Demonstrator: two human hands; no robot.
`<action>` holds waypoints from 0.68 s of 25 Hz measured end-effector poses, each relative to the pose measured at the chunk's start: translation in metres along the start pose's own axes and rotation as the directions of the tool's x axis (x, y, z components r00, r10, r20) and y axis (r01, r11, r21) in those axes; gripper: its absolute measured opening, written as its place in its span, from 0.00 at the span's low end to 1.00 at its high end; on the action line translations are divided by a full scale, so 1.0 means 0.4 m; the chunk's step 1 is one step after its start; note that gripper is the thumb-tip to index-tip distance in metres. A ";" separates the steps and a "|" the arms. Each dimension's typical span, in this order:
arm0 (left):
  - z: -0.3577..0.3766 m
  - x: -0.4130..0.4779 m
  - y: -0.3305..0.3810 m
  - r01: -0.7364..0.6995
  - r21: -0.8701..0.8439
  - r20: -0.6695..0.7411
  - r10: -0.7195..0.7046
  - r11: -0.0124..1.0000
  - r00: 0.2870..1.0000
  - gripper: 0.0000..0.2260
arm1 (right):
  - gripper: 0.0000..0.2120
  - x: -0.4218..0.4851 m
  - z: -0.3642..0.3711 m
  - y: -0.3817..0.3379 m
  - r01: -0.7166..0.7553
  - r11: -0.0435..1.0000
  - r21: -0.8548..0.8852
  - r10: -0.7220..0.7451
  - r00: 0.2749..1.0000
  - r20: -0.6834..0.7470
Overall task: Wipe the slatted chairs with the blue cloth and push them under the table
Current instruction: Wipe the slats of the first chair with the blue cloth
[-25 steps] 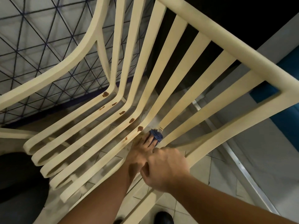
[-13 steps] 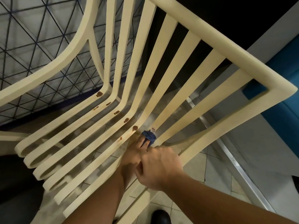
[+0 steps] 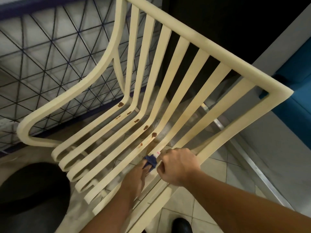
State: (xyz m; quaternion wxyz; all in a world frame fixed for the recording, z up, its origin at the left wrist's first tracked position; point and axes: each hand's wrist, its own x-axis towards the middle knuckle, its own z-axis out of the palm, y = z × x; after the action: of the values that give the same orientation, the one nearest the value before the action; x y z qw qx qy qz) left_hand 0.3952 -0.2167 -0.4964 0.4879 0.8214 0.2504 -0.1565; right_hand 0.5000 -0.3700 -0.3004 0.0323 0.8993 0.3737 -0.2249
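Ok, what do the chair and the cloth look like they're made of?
Slatted chair: probably moulded plastic, cream and matte; thick, rounded slats run seamlessly from back into seat. Blue cloth: soft fabric, judging by its bunched folds; weave too small to tell.

Indoor dining area, slatted chair (image 3: pixel 202 47), tiled floor (image 3: pixel 210 190), blue wall (image 3: pixel 299 106)

The slatted chair (image 3: pixel 181 64) was a pale cream all over, marked with small rusty-brown spots (image 3: pixel 120 104) near the bend of its slats. The cloth (image 3: pixel 151 160) was dark navy blue. At ten o'clock a grey-white panel (image 3: pixel 50 52) carried a dark blue lattice of triangles. At three o'clock lay a teal surface (image 3: pixel 296 115). The floor tiles (image 3: pixel 218 179) at five o'clock were pale beige with dark grout lines, and the shoe (image 3: pixel 181 224) at six o'clock was black.
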 end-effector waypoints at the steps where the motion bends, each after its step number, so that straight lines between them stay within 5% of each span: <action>1: -0.018 -0.020 -0.021 -0.120 0.255 0.095 0.099 0.960 0.991 0.11 | 0.18 -0.001 0.001 0.000 -0.005 1.000 0.002 0.005 1.000 0.010; 4: -0.072 -0.069 -0.082 -0.158 0.692 0.228 -0.007 0.704 0.974 0.15 | 0.18 -0.004 0.005 -0.001 -0.016 1.000 -0.016 0.016 1.000 0.000; 7: -0.115 -0.135 -0.073 -0.047 0.691 0.247 -0.175 0.722 0.953 0.15 | 0.19 -0.007 0.005 -0.003 -0.014 0.998 -0.057 0.013 1.000 -0.009; 10: -0.165 -0.200 -0.028 0.225 0.250 0.145 -0.266 0.942 0.953 0.06 | 0.18 -0.008 0.007 -0.001 -0.033 0.998 -0.062 0.032 0.999 -0.019; 13: -0.229 -0.287 0.054 0.308 -0.284 -0.106 -0.349 0.908 0.931 0.08 | 0.19 0.001 0.038 0.003 -0.058 0.997 -0.054 0.055 0.996 -0.067; 15: -0.255 -0.345 0.116 0.309 -0.697 -0.014 -0.443 0.647 0.896 0.11 | 0.21 0.008 0.056 0.014 -0.048 0.998 -0.042 0.044 0.995 -0.087; 17: -0.282 -0.408 0.185 0.221 -0.921 0.104 -0.343 0.321 0.933 0.13 | 0.21 0.012 0.070 0.024 -0.039 0.998 -0.046 0.035 0.996 -0.078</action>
State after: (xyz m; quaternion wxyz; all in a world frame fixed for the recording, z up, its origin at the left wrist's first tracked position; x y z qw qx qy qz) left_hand 0.3036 -0.1890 -0.3076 0.8113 0.3599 0.4598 -0.0276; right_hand 0.4990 -0.3802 -0.3287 0.0432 0.9130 0.3631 -0.1806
